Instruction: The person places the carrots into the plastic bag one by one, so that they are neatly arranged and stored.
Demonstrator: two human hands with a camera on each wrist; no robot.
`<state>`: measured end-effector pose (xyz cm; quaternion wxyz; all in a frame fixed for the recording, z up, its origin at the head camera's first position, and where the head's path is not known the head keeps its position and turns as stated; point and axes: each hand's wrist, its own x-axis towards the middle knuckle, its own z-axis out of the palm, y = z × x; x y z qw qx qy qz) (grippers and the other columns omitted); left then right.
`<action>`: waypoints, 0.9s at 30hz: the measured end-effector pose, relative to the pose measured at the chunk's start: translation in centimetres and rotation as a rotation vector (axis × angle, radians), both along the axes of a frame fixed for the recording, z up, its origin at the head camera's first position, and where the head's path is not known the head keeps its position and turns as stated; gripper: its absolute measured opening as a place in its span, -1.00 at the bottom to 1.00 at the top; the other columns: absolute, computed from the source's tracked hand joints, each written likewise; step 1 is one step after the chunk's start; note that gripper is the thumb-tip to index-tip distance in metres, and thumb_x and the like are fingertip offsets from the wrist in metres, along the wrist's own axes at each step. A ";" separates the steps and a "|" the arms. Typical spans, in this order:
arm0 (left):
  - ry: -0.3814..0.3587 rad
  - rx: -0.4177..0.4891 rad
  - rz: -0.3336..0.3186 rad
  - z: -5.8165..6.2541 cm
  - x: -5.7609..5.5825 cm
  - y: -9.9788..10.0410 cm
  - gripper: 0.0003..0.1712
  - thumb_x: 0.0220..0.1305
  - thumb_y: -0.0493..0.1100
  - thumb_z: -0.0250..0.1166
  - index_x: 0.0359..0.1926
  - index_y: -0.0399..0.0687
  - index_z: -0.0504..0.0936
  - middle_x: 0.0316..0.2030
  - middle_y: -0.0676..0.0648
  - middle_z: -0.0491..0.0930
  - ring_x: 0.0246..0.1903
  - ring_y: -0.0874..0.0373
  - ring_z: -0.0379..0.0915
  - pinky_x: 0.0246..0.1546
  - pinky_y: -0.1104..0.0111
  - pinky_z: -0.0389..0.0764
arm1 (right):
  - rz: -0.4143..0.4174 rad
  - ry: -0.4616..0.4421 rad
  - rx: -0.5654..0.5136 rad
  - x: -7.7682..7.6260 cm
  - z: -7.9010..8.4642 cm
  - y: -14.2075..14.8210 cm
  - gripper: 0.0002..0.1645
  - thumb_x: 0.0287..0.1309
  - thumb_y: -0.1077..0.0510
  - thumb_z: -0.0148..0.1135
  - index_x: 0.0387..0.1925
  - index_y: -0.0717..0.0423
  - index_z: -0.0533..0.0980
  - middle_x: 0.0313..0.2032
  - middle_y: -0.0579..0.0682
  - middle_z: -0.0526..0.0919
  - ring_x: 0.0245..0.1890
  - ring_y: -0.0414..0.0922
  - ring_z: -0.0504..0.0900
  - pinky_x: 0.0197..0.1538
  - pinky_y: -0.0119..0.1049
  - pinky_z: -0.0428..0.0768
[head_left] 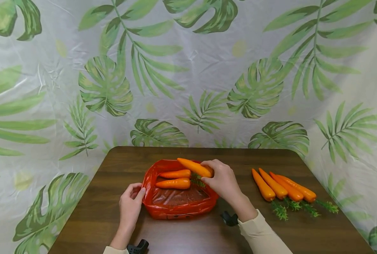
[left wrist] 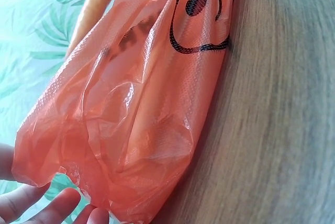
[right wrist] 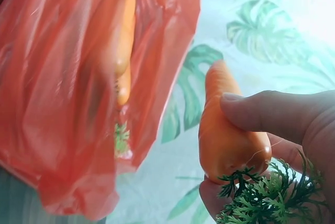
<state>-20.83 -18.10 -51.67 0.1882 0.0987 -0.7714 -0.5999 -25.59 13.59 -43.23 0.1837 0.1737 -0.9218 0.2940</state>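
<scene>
A red plastic bag point(head_left: 178, 211) lies with its mouth spread wide on the table. Two carrots point(head_left: 173, 183) with green tops rest inside it, side by side. My right hand point(head_left: 221, 180) grips another carrot point(head_left: 194, 167) near its thick end, above the bag's far right rim; its leafy top point(right wrist: 272, 195) hangs below the fingers in the right wrist view. With thumb and fingers, my left hand point(head_left: 132, 201) pinches the bag's left rim. Close up in the left wrist view, the bag's side point(left wrist: 141, 103) shows black printing.
Several carrots point(head_left: 280, 187) with green tops lie in a group on the right of the brown wooden table point(head_left: 112, 211). Behind the table hangs a leaf-patterned curtain point(head_left: 207, 70).
</scene>
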 end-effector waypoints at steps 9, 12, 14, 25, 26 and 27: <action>0.006 0.001 0.004 -0.1 -0.1 0.0 -0.78 0.37 -0.20 0.33 0.00 -0.16 0.67 -0.07 -0.22 0.67 -0.09 -0.07 0.58 -0.18 0.64 0.53 | 0.068 -0.021 0.051 0.0 0.2 -1.7 -0.43 -0.13 0.14 0.66 0.00 -0.13 0.67 -0.16 -0.21 0.63 -0.29 -0.18 0.56 -0.20 -0.22 0.58; 0.012 0.002 0.005 -0.1 -0.1 0.0 -0.78 0.37 -0.21 0.33 -0.01 -0.17 0.67 -0.08 -0.23 0.67 -0.09 -0.08 0.59 -0.19 0.65 0.53 | 0.085 -0.042 0.083 0.0 -0.1 -2.2 -0.45 -0.10 0.12 0.64 0.02 -0.13 0.67 -0.15 -0.21 0.63 -0.27 -0.20 0.56 -0.17 -0.24 0.58; 0.014 0.003 0.005 -0.1 -0.1 0.0 -0.78 0.36 -0.22 0.33 -0.01 -0.18 0.67 -0.08 -0.23 0.67 -0.09 -0.08 0.59 -0.19 0.65 0.53 | 0.100 -0.043 0.101 0.0 -0.4 -2.5 -0.45 -0.08 0.12 0.63 0.02 -0.13 0.66 -0.13 -0.21 0.63 -0.25 -0.19 0.57 -0.14 -0.23 0.60; 0.001 -0.001 0.009 -0.4 -0.3 -0.1 -0.78 0.36 -0.21 0.34 -0.02 -0.16 0.67 -0.10 -0.21 0.67 -0.09 -0.05 0.58 -0.19 0.65 0.52 | 0.184 -0.008 0.133 -0.1 -1.6 -3.9 -0.44 -0.13 0.16 0.64 0.01 -0.09 0.67 -0.11 -0.18 0.65 -0.23 -0.16 0.60 -0.13 -0.19 0.61; -0.002 -0.001 0.009 -0.4 -0.3 -0.1 -0.78 0.36 -0.20 0.34 -0.01 -0.15 0.67 -0.09 -0.21 0.67 -0.09 -0.05 0.58 -0.19 0.65 0.52 | 0.189 -0.006 0.142 -0.1 -1.6 -4.1 -0.44 -0.13 0.15 0.64 0.01 -0.09 0.67 -0.11 -0.18 0.65 -0.23 -0.16 0.60 -0.13 -0.19 0.61; -0.004 -0.002 0.010 -0.4 -0.3 -0.1 -0.78 0.37 -0.20 0.34 -0.01 -0.15 0.67 -0.09 -0.21 0.67 -0.09 -0.05 0.58 -0.19 0.64 0.53 | 0.193 -0.007 0.151 0.0 -1.7 -4.2 -0.44 -0.13 0.15 0.63 0.01 -0.09 0.67 -0.11 -0.18 0.64 -0.22 -0.15 0.60 -0.12 -0.18 0.62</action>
